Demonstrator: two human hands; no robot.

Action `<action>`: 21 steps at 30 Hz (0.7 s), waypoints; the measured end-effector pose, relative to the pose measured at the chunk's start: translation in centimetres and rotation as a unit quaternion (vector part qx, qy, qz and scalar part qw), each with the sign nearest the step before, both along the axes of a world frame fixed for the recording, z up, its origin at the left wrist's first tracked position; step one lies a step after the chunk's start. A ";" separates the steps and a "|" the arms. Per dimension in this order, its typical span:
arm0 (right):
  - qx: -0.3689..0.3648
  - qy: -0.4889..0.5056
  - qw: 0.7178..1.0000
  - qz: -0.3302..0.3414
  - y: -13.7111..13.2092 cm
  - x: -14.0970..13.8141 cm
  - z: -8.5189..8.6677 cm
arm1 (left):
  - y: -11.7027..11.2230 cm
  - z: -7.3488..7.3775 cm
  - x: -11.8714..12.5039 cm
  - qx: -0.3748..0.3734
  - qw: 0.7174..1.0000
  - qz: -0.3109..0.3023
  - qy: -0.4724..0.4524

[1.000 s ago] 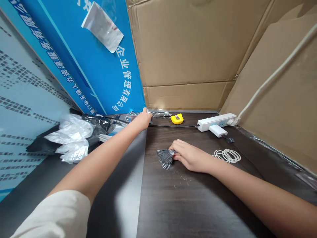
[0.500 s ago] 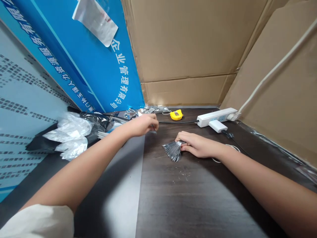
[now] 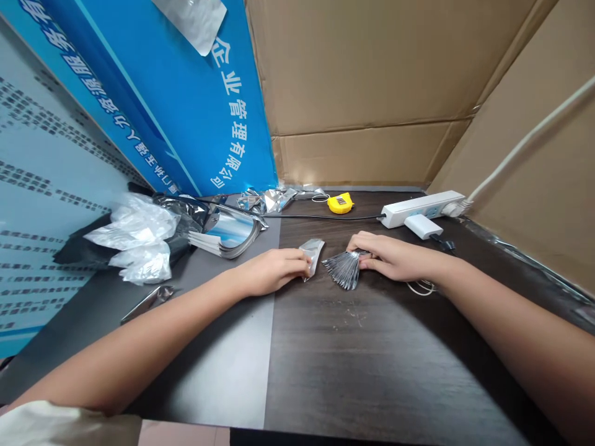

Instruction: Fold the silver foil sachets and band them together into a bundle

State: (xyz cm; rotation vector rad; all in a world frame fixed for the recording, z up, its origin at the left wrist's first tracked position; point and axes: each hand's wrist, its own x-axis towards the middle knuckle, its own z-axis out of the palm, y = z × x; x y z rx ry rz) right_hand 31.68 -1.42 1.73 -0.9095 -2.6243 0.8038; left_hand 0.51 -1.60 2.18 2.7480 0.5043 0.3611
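Note:
My left hand [image 3: 274, 271] has its fingers closed on the near edge of a small silvery, see-through packet [image 3: 314, 253], just above the dark tabletop. To its right, my right hand [image 3: 390, 255] pinches one end of a fanned bundle of thin silver-grey packets [image 3: 343, 271]. The free ends of the bundle spread toward the left and front. A small gap separates the single packet from the fan. The fingertips under the bundle are partly hidden.
Silver sheets [image 3: 227, 232] lie curved in a stack at the left, beside crumpled clear plastic [image 3: 139, 232]. A yellow tape measure [image 3: 340, 203] and a white power strip [image 3: 418, 207] sit at the back. A black cable [image 3: 320, 217] crosses behind my hands. Cardboard walls [image 3: 353, 74] enclose the rear.
My left hand has come down and nearer, and the silvery packet at its fingers now shows broadside. My right hand still holds the fanned bundle. The view has shifted slightly.

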 end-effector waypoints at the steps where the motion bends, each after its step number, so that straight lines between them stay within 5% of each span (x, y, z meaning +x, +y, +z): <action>1: -0.001 -0.001 1.000 0.006 -0.2 -0.2 0.0 | -0.1 -0.2 -0.3 0.005 1.000 -0.005 -0.009; 6: -0.019 0.028 0.998 0.051 -1.3 -1.7 0.0 | -0.8 -0.6 -1.0 0.032 0.998 -0.008 -0.045; 12: -0.043 0.021 0.998 0.043 -1.6 -1.7 0.6 | -1.6 0.0 -1.0 -0.031 0.995 -0.049 -0.077; 21: -0.065 -0.013 0.997 0.034 -2.0 -1.7 0.4 | -1.8 -1.7 -1.1 0.004 0.993 0.063 -0.104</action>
